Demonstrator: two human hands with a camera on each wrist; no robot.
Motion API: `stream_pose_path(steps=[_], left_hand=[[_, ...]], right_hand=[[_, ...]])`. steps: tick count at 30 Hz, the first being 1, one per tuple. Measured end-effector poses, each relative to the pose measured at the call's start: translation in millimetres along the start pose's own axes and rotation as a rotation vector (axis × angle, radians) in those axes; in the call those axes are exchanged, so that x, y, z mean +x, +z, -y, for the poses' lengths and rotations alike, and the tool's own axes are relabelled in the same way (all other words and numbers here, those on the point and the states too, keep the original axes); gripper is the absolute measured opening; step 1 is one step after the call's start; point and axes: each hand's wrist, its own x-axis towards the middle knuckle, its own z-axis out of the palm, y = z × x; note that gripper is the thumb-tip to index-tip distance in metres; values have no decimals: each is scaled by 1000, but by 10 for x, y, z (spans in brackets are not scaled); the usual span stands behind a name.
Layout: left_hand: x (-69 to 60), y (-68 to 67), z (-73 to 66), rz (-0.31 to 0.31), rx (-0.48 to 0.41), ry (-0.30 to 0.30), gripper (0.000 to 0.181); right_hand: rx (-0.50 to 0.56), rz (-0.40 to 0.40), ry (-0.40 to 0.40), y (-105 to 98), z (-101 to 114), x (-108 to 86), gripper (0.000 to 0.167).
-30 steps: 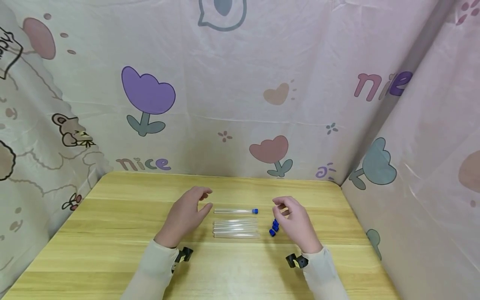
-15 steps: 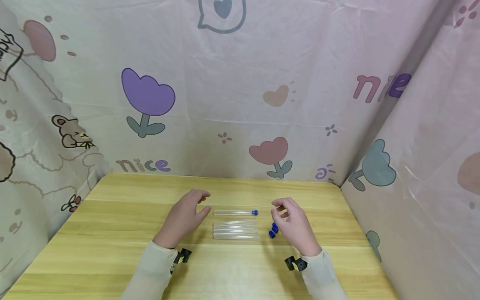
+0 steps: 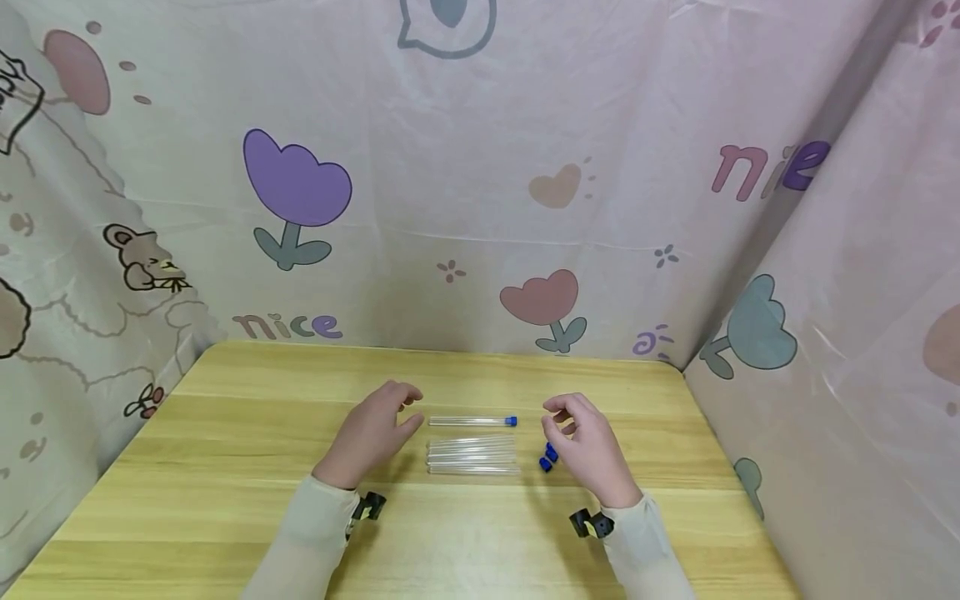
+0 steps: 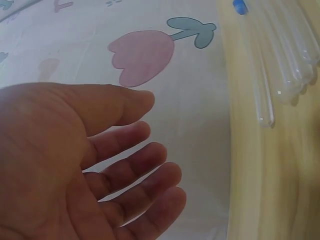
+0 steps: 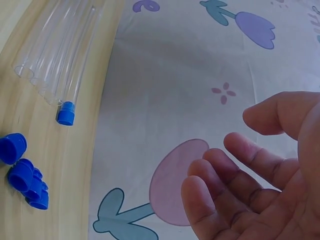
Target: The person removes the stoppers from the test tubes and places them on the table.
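Note:
Several clear test tubes [image 3: 472,456] lie side by side on the table, their open ends to the right. Behind them, set a little apart, is one test tube [image 3: 468,422] with a blue cap [image 5: 65,115] on its right end. My left hand [image 3: 369,433] hovers to the left of the tubes, fingers loosely bent, holding nothing. Right of the tubes are several loose blue caps [image 5: 21,175], partly hidden in the head view by my right hand [image 3: 591,446]. That hand is also relaxed, with nothing between thumb and fingers.
The wooden table [image 3: 465,542] ends at a patterned curtain [image 3: 442,208] at the back, with more curtain on both sides. A small black camera is strapped to each wrist.
The head view has tipped slightly. Both hands stay nearly where they were, and the tubes and caps lie unmoved.

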Motion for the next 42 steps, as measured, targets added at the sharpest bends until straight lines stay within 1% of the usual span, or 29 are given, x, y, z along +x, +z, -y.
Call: stream_pose_path(steps=[3,6,8,11,15,17,20,23,26,30,34,36,39,42], left_hand=[[23,25,18,28,-9,-16,31],[64,77,32,54,-15,-34,31],[98,134,56,68,-21,-45,30],[152,267,129,88,-11,-58,32],[211,423,247,129,3,-61,40],[235,474,284,144,10,-64,43],[273,521,311,147,12,-74,40],[306,543,315,135,4,-88,35],[341,559,316,141,-18,-106,30],[379,587,332,134,-19,-104,19],[403,609,349,127,-5,-86,5],[404,610,355,124,-11,-79,6],[378,590,368,102,-15,-65,6],[323,525,343,66,-18,-42,7]], right_hand=[[9,5,-1,8,4,6,14],[5,10,0,15,5,15,13],[-2,9,0,17,0,17,12],[-5,11,1,24,-12,17,12],[-6,16,3,40,-26,5,11],[-6,18,4,45,-28,-2,11],[-6,21,6,50,-22,-7,11],[-2,27,10,53,-17,-8,11],[1,34,19,52,-16,-8,10],[3,37,24,51,-11,-4,10],[10,38,22,54,-4,7,10],[13,41,23,56,-5,10,11],[10,45,27,58,-8,12,11],[8,43,36,55,-10,6,12]])
